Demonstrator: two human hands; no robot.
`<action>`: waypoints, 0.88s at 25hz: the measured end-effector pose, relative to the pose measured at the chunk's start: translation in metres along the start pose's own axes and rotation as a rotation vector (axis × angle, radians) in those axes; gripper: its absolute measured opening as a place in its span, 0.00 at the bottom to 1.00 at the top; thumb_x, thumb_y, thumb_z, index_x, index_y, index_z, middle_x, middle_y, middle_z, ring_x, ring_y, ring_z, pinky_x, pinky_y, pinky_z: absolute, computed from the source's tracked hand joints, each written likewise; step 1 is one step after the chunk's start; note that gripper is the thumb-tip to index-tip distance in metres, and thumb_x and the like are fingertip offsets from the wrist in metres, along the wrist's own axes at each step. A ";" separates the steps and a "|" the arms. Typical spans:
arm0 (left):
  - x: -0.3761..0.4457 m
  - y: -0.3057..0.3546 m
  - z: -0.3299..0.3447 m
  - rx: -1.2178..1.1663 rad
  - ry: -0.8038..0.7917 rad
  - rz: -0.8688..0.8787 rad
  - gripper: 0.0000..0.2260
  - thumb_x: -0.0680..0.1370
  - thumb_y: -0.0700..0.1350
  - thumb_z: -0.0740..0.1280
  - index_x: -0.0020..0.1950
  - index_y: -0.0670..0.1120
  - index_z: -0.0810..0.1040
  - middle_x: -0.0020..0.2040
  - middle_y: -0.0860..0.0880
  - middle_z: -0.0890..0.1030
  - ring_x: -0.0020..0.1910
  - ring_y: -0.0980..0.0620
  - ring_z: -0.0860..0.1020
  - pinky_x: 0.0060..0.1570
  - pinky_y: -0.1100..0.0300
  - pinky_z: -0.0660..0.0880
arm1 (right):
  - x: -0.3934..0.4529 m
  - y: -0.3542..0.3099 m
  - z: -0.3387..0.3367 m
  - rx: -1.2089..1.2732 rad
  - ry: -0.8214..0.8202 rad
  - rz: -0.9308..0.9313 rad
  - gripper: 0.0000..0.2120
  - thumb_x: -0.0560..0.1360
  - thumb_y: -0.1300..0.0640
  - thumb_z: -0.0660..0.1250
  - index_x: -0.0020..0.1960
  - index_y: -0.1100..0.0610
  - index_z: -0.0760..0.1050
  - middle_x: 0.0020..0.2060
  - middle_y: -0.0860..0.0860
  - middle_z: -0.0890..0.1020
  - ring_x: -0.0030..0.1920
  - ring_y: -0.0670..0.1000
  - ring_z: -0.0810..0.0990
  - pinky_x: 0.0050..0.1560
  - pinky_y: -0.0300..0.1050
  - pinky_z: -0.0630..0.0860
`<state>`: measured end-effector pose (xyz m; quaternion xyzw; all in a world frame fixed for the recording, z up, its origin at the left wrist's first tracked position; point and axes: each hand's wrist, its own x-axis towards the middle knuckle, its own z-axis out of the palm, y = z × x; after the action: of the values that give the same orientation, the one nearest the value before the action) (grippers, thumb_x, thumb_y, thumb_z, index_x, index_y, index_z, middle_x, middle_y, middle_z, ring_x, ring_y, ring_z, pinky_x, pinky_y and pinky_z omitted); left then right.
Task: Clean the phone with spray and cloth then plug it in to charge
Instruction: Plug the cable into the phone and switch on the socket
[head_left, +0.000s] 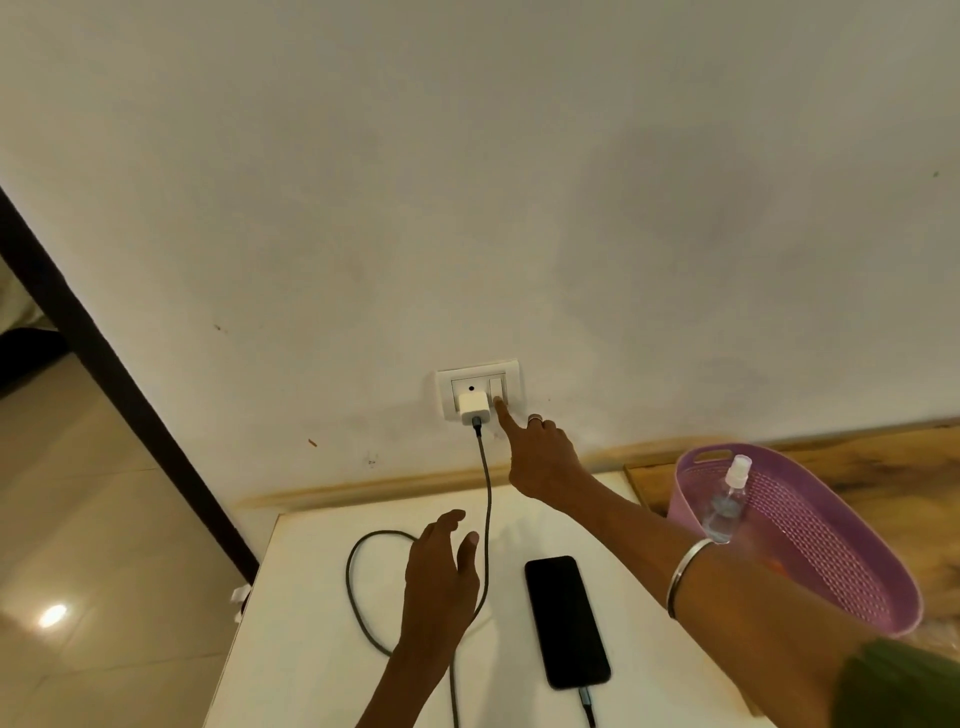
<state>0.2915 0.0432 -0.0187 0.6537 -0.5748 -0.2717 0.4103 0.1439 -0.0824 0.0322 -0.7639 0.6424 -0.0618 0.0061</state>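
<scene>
The right hand (540, 457) reaches to the wall plate at frame centre, index finger extended onto the switch (497, 388) beside the white charger (474, 408), other fingers curled, likely to turn power on. The left hand (441, 577) hovers with loosely spread fingers, holding nothing, over the cable (487, 499). The phone (566, 621) lies plugged in on the white desk (311, 649), against a plain wall; the spray bottle (727, 499) rests in a purple basket (831, 545) at right
</scene>
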 end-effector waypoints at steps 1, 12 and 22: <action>0.001 -0.001 0.000 0.010 -0.010 -0.011 0.15 0.82 0.45 0.64 0.68 0.47 0.74 0.64 0.50 0.78 0.65 0.47 0.74 0.66 0.49 0.71 | 0.003 -0.002 0.000 -0.013 -0.001 0.007 0.45 0.74 0.59 0.66 0.79 0.50 0.39 0.59 0.63 0.74 0.56 0.59 0.75 0.57 0.51 0.73; 0.014 -0.004 -0.001 0.117 -0.042 0.034 0.16 0.83 0.47 0.61 0.70 0.47 0.73 0.66 0.50 0.77 0.67 0.49 0.74 0.67 0.51 0.70 | 0.009 -0.003 0.008 0.015 -0.080 0.106 0.44 0.77 0.58 0.64 0.78 0.42 0.35 0.41 0.54 0.73 0.39 0.51 0.73 0.42 0.45 0.70; 0.014 0.004 -0.004 0.116 -0.035 0.002 0.17 0.83 0.47 0.61 0.71 0.46 0.73 0.68 0.49 0.77 0.68 0.49 0.73 0.68 0.54 0.68 | -0.041 0.011 0.002 0.071 -0.082 0.014 0.42 0.77 0.57 0.63 0.79 0.47 0.37 0.51 0.58 0.76 0.47 0.55 0.79 0.48 0.49 0.76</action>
<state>0.2952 0.0308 -0.0111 0.6710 -0.5973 -0.2491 0.3619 0.1267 -0.0439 0.0259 -0.7606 0.6443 -0.0533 0.0598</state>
